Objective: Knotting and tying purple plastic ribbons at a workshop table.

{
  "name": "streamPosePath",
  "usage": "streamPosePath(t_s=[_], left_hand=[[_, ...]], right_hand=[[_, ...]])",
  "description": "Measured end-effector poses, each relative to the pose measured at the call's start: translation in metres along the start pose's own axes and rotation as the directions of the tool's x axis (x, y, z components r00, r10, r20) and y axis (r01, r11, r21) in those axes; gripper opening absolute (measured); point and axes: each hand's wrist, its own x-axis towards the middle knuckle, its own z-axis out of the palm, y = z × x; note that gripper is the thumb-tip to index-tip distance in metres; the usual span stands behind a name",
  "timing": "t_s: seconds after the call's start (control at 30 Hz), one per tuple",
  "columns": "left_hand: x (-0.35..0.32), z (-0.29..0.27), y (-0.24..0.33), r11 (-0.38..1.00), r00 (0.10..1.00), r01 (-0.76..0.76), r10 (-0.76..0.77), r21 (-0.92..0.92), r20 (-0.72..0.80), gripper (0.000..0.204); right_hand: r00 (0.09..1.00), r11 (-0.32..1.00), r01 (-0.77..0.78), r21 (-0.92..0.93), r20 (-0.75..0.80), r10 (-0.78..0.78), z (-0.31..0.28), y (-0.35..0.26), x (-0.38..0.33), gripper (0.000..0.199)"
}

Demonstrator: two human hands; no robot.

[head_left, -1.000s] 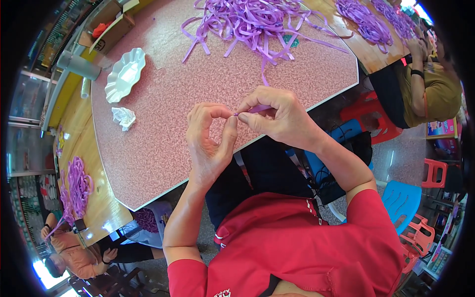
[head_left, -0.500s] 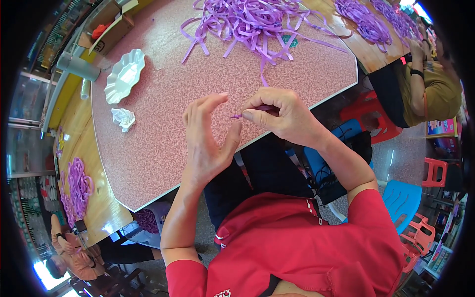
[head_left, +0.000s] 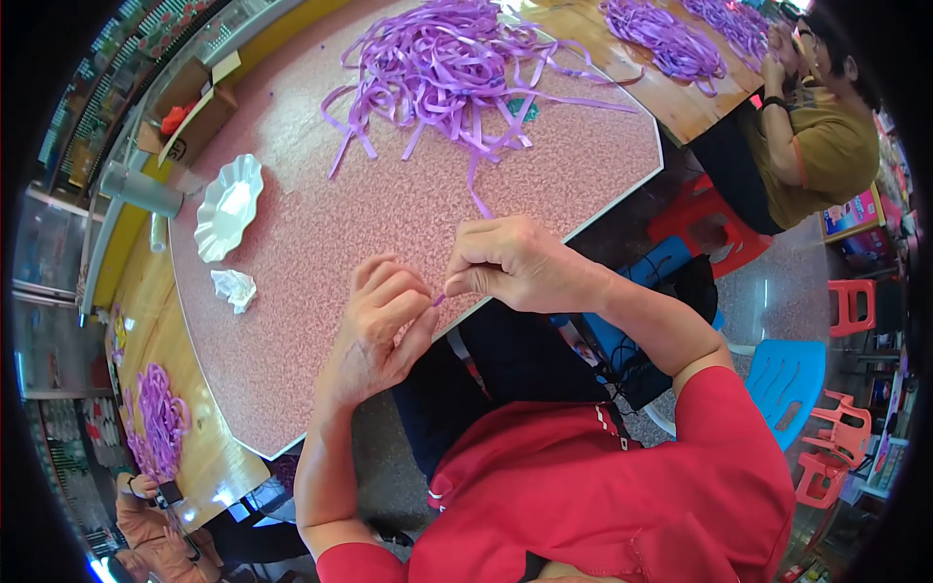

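Both my hands are raised over the near edge of the pink speckled table [head_left: 321,223]. My right hand [head_left: 520,262] pinches a narrow purple ribbon [head_left: 477,194] between thumb and curled fingers. From that grip the ribbon runs away to a large tangled pile of purple ribbons [head_left: 428,78] at the far side of the table. A short end pokes out toward my left hand [head_left: 381,325], whose thumb and fingertips close on it. The exact pinch is small and partly covered by the fingers.
A white scalloped dish [head_left: 230,209], crumpled white tissue [head_left: 234,290] and grey cup [head_left: 141,188] lie to the left. More purple ribbons [head_left: 155,418] rest on a wooden table. Two other people [head_left: 826,136] sit nearby. A blue chair [head_left: 785,389] stands at right.
My left hand, spread open before, has closed its fingers at the ribbon's end. The view has shifted, so the table and pile appear farther left.
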Motion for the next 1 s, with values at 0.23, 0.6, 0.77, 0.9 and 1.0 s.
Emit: streamPosePath(t_s=[0.23,0.6,0.77,0.9,1.0], left_hand=[[-0.014,0.004,-0.014,0.889,0.985,0.167,-0.135,-0.426,0.104,0.013],[0.018,0.027,-0.024,0.99,0.996,0.061,-0.068,-0.131,-0.049,0.027],[-0.002,0.013,-0.036,0.984,0.969,0.163,-0.173,-0.071,-0.177,0.014],[0.003,0.014,-0.04,0.986,0.985,0.16,-0.162,-0.038,-0.054,0.013],[0.016,0.022,-0.03,0.994,0.996,0.069,-0.073,-0.082,-0.047,0.012]], right_hand=[[0.998,0.991,-0.044,0.125,-0.037,0.049,0.011,-0.012,-0.006,0.01],[0.976,0.899,0.113,0.424,-0.215,-0.021,-0.02,-0.047,0.0,0.014],[0.96,0.659,0.106,0.744,-0.25,0.128,-0.08,-0.012,-0.004,0.017],[0.965,0.983,-0.181,-0.022,-0.199,0.173,-0.078,0.02,0.017,0.017],[0.998,0.995,0.008,-0.102,-0.068,-0.015,-0.037,0.058,0.047,0.026]])
